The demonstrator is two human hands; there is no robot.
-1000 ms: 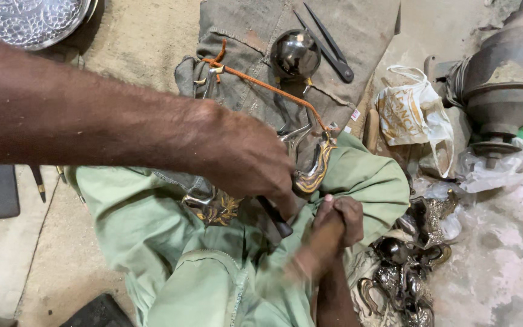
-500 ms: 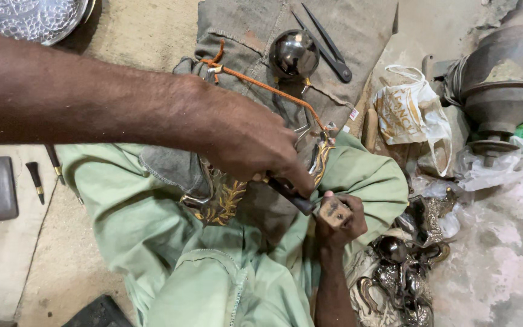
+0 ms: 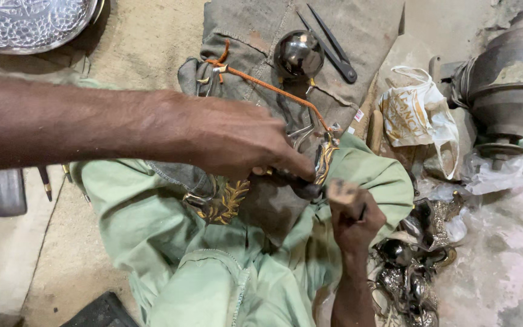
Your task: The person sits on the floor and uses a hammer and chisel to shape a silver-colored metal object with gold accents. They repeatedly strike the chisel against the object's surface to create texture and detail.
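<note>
left hand point(image 3: 243, 142): pinching a dark punch point(image 3: 295, 181) against the brass piece point(image 3: 324, 158) on the lap
right hand point(image 3: 355, 219): fist around a wooden mallet point(image 3: 342, 192), just beside
tip: keep taps light, punch steady

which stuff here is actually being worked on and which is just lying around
In use:
- left hand on a dark tool
- right hand gripping a wooden handle
- gold ornamented piece

Lying about:
- dark metal ball
- compass
- plastic bag
- embossed tray
</note>
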